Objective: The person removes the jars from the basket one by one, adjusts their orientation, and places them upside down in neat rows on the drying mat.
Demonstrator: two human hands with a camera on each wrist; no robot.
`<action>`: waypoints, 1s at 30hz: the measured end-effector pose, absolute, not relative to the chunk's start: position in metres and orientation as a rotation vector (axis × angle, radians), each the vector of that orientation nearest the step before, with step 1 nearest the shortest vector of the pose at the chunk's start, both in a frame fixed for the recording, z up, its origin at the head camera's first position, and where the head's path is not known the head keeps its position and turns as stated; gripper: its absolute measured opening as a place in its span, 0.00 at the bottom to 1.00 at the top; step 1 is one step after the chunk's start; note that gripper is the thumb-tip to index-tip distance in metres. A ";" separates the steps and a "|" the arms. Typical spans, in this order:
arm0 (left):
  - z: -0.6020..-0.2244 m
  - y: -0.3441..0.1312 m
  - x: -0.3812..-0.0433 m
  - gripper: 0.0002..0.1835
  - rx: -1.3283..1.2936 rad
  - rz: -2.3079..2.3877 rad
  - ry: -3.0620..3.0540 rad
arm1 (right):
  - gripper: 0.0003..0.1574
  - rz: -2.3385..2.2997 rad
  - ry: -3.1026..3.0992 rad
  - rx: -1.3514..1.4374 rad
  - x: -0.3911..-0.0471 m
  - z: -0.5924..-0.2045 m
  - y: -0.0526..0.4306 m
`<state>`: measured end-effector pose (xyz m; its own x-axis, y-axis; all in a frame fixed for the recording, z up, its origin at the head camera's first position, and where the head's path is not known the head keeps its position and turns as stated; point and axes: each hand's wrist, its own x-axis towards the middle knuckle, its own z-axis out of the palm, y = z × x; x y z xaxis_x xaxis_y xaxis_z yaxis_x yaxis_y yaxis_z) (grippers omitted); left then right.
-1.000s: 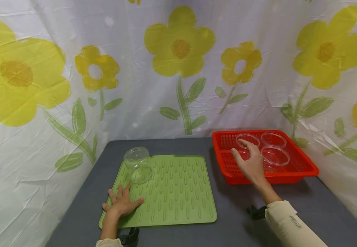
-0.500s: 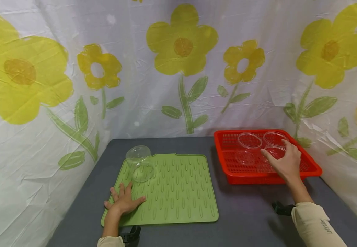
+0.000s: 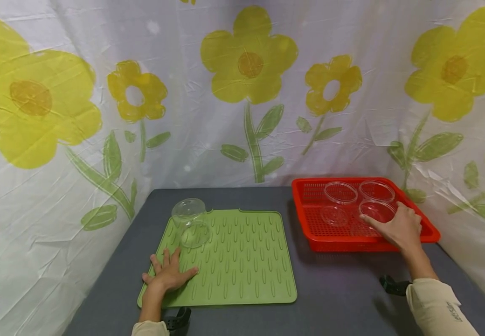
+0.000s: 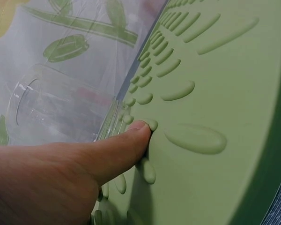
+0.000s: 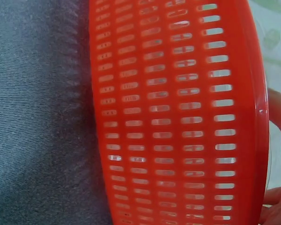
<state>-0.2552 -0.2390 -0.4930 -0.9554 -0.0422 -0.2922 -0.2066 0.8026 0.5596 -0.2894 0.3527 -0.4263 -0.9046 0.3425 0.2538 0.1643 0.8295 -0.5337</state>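
Observation:
My left hand (image 3: 168, 276) rests with spread fingers on the left part of a green ridged drying mat (image 3: 242, 261). Just beyond its fingertips, a clear round plastic container (image 3: 190, 221) stands on the mat; the left wrist view shows it past my thumb (image 4: 117, 152). On the right, my right hand (image 3: 402, 226) reaches over the front rim of a red slotted basket (image 3: 318, 242). Its thumb and fingers curl round the sides of the nearest clear container (image 3: 377, 212) in there. In the right wrist view, the basket wall (image 5: 168, 122) hides most of that hand.
Two more clear containers, one at back left (image 3: 341, 193) and one at back right (image 3: 376, 190), stand in the basket. The dark grey table (image 3: 309, 303) runs between mat and basket. A flower-printed white curtain (image 3: 183, 130) closes off the back and sides.
My right hand has moved right and down, from above the basket's left part to the nearest container, and its fingers have closed in on it. The left hand stays on the mat.

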 end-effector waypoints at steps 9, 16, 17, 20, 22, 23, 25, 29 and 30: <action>-0.496 -0.239 -0.255 0.62 -0.181 0.852 2.730 | 0.72 0.677 -2.783 -0.391 -0.291 -0.424 0.356; -0.488 -0.236 -0.254 0.59 -0.184 0.875 2.738 | 0.72 0.677 -2.795 -0.377 -0.291 -0.423 0.356; -0.488 -0.235 -0.254 0.59 -0.185 0.874 2.737 | 0.72 0.679 -2.792 -0.375 -0.291 -0.424 0.356; -0.492 -0.236 -0.255 0.60 -0.183 0.865 2.737 | 0.71 0.709 -2.775 -0.375 -0.290 -0.423 0.356; -0.495 -0.238 -0.256 0.62 -0.184 0.863 2.739 | 0.71 0.749 -2.761 -0.374 -0.289 -0.423 0.355; -0.497 -0.239 -0.256 0.64 -0.180 0.870 2.744 | 0.71 0.773 -2.754 -0.373 -0.289 -0.423 0.355; -0.500 -0.241 -0.258 0.65 -0.180 0.849 2.738 | 0.71 0.817 -2.739 -0.368 -0.288 -0.423 0.355; -0.493 -0.238 -0.256 0.62 -0.187 0.857 2.731 | 0.70 0.895 -2.716 -0.347 -0.286 -0.420 0.356; -0.492 -0.237 -0.256 0.60 -0.190 0.850 2.725 | 0.70 0.912 -2.711 -0.345 -0.285 -0.419 0.356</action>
